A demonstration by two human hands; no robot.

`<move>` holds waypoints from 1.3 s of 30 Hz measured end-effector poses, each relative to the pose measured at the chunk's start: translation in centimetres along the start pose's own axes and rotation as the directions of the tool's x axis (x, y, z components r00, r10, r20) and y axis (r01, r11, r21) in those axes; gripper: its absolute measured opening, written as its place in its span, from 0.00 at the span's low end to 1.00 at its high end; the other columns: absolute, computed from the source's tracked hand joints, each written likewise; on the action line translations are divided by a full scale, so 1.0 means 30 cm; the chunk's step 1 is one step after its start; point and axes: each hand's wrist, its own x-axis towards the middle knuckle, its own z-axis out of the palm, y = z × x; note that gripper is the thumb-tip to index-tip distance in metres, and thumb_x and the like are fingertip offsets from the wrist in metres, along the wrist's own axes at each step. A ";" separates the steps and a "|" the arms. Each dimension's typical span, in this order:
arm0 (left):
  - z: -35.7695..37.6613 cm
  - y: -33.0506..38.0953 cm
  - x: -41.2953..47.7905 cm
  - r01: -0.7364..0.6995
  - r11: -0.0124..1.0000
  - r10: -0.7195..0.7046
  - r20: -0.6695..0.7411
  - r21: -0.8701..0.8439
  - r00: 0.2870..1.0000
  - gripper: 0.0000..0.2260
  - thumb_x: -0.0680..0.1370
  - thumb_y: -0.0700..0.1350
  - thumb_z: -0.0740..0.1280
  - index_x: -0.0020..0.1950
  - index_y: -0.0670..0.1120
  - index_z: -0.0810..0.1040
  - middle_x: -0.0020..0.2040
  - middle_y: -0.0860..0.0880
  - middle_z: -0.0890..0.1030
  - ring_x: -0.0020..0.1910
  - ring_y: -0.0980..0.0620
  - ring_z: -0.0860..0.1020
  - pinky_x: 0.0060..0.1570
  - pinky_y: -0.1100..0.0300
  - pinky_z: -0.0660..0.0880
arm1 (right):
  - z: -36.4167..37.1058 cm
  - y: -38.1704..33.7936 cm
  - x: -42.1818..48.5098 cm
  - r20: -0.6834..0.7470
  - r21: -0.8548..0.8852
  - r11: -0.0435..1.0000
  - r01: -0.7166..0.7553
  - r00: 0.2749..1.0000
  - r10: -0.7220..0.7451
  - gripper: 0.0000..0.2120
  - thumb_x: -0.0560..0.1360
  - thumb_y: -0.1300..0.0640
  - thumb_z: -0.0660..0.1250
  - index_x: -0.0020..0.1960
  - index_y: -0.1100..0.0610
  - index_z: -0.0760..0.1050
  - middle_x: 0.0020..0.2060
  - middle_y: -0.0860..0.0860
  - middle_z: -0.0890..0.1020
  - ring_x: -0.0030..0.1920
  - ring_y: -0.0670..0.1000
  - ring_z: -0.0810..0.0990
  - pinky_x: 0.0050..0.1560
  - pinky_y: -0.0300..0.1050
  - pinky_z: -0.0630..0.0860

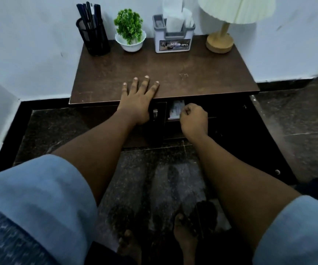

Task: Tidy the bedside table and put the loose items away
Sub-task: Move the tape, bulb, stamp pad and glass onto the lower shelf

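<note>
A: Tabletop status?

B: Bedside table (192,73) top carries four things, all in a row at the upper edge of the frame against the wall: mesh pen holder (94,38) upper left, small potted plant (129,27), grey tissue caddy (173,42), lamp (220,41) upper right. No loose item shows on the wood in front of them.

A: Hands?

B: Left hand (138,100) lies flat on the table's front edge at centre frame, fingers spread and straight, holding nothing; it looks braced. Right hand (193,121) is just below it and to the right, fingers curled in at the front of the drawer (175,129). Whether they hook its lip or only knuckle against it, I cannot tell.

A: Drawer?

B: Open by a narrow gap. White papers (176,109) show inside, just left of the right hand's knuckles.

A: Progress?

B: Judged late stage. Loose things appear stowed, and what seems left is pushing the drawer fully home. Contents deeper in are hidden, so nothing more can be confirmed there.
</note>
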 end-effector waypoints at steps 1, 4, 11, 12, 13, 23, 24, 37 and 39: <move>-0.012 0.024 0.003 0.010 1.000 -0.009 0.037 -0.026 0.999 0.45 0.76 0.52 0.69 0.83 0.55 0.41 0.84 0.47 0.43 0.82 0.36 0.43 0.77 0.32 0.43 | -0.048 0.013 -0.007 -0.014 -0.036 0.999 0.014 1.000 -0.015 0.07 0.80 0.58 0.64 0.46 0.59 0.78 0.39 0.54 0.81 0.38 0.56 0.79 0.34 0.45 0.70; -0.028 0.102 0.011 -0.023 0.999 0.027 0.084 -0.046 0.996 0.47 0.75 0.54 0.69 0.83 0.52 0.41 0.84 0.47 0.42 0.81 0.33 0.43 0.77 0.32 0.43 | -0.198 0.054 -0.002 -0.061 -0.099 0.995 0.023 0.998 -0.029 0.07 0.78 0.57 0.64 0.46 0.57 0.80 0.41 0.54 0.82 0.45 0.58 0.81 0.41 0.47 0.74; -0.030 0.311 0.044 -0.107 0.992 0.115 0.146 -0.066 0.983 0.50 0.74 0.60 0.71 0.83 0.53 0.39 0.84 0.48 0.39 0.82 0.35 0.42 0.76 0.32 0.43 | -0.497 0.181 0.071 -0.241 -0.281 0.955 -0.098 0.970 0.029 0.09 0.77 0.55 0.63 0.51 0.56 0.79 0.53 0.59 0.82 0.59 0.64 0.77 0.60 0.58 0.73; -0.036 0.340 0.050 -0.122 0.989 0.132 0.142 -0.081 0.981 0.51 0.74 0.61 0.72 0.83 0.53 0.39 0.84 0.49 0.40 0.82 0.35 0.42 0.77 0.32 0.44 | -0.519 0.198 0.080 -0.262 -0.334 0.931 -0.149 0.963 0.060 0.10 0.78 0.54 0.63 0.56 0.56 0.78 0.59 0.59 0.79 0.63 0.65 0.73 0.62 0.60 0.70; -0.040 0.365 0.053 -0.135 0.986 0.148 0.138 -0.097 0.979 0.51 0.74 0.62 0.72 0.83 0.52 0.40 0.84 0.49 0.40 0.82 0.36 0.43 0.77 0.32 0.44 | -0.532 0.212 0.085 -0.261 -0.360 0.912 -0.198 0.960 0.105 0.12 0.78 0.54 0.64 0.60 0.56 0.75 0.63 0.60 0.75 0.66 0.65 0.70 0.64 0.62 0.68; -0.069 0.713 0.060 -0.260 0.934 0.292 0.105 -0.245 0.951 0.56 0.68 0.78 0.62 0.84 0.50 0.42 0.84 0.48 0.40 0.82 0.40 0.38 0.76 0.32 0.36 | -0.592 0.321 0.153 -0.076 -0.291 0.929 -0.229 0.973 0.216 0.18 0.76 0.52 0.69 0.59 0.62 0.72 0.58 0.65 0.80 0.60 0.66 0.79 0.52 0.52 0.74; -0.063 0.752 0.058 -0.264 0.924 0.303 0.105 -0.278 0.947 0.56 0.67 0.80 0.60 0.84 0.50 0.43 0.84 0.49 0.40 0.82 0.41 0.38 0.76 0.32 0.35 | -0.607 0.327 0.165 -0.054 -0.275 0.929 -0.247 0.969 0.242 0.20 0.76 0.49 0.69 0.59 0.64 0.75 0.57 0.66 0.81 0.59 0.66 0.80 0.53 0.52 0.76; -0.032 0.663 0.059 -0.112 0.973 0.142 0.142 -0.201 0.980 0.63 0.57 0.89 0.43 0.84 0.53 0.42 0.83 0.49 0.36 0.80 0.42 0.31 0.70 0.28 0.29 | -0.578 0.245 0.213 0.521 -0.158 0.877 -0.454 0.716 0.465 0.07 0.84 0.62 0.57 0.52 0.62 0.74 0.44 0.61 0.82 0.45 0.60 0.83 0.50 0.60 0.84; -0.047 0.629 0.058 -0.085 0.979 0.121 0.194 -0.184 0.973 0.65 0.55 0.90 0.43 0.83 0.54 0.39 0.83 0.49 0.34 0.80 0.41 0.30 0.69 0.28 0.29 | -0.558 0.236 0.203 0.558 -0.159 0.876 -0.455 0.691 0.460 0.07 0.84 0.62 0.56 0.52 0.61 0.73 0.45 0.60 0.81 0.45 0.60 0.83 0.52 0.59 0.82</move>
